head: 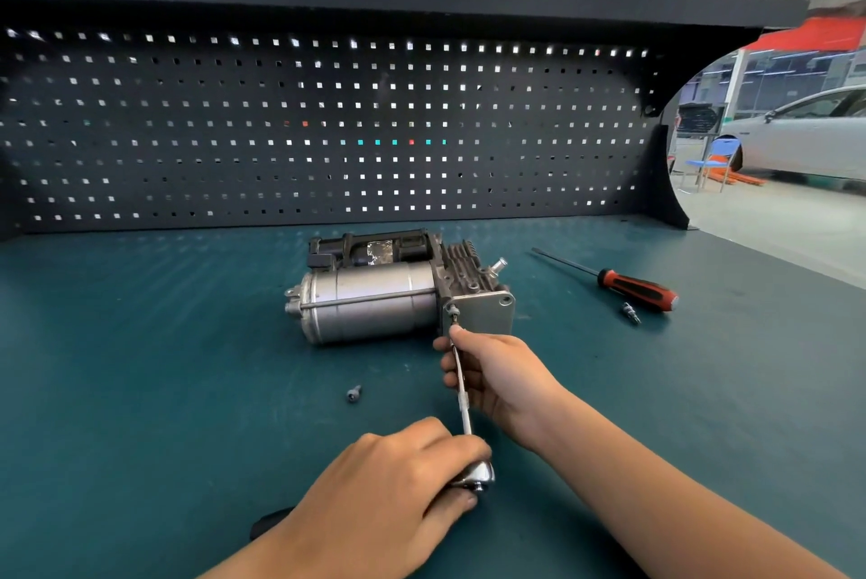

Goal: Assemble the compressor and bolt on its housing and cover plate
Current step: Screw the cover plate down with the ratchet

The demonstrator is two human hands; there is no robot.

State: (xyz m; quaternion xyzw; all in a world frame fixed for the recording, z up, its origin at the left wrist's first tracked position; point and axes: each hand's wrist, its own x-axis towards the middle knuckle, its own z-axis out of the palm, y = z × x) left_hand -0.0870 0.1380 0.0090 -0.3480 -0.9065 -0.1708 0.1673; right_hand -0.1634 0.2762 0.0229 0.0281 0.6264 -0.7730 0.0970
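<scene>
Head view.

- The compressor (375, 292) is laid on its side on the green bench mat (140, 367), just beyond the right hand (492, 372).
- The cover plate (482, 313) is seen on the end nearest that hand.
- An extension bar (461, 391) is set on a bolt (452, 309) at the plate's upper left corner.
- The bar is pinched near its tip by the right hand. The ratchet head (473, 475) at the near end is gripped by the left hand (389, 480), fingers curled over it.
- A loose bolt (354, 393) lies left of the right hand. A screwdriver (628, 283) lies well to its right.

Step judged: the cover plate bolts are being run in.

Next move: the bar is to be kept in line with the bolt while the ratchet is turned. The loose bolt is probably wanted afterwards. The lower corners are hidden by the right hand.
</scene>
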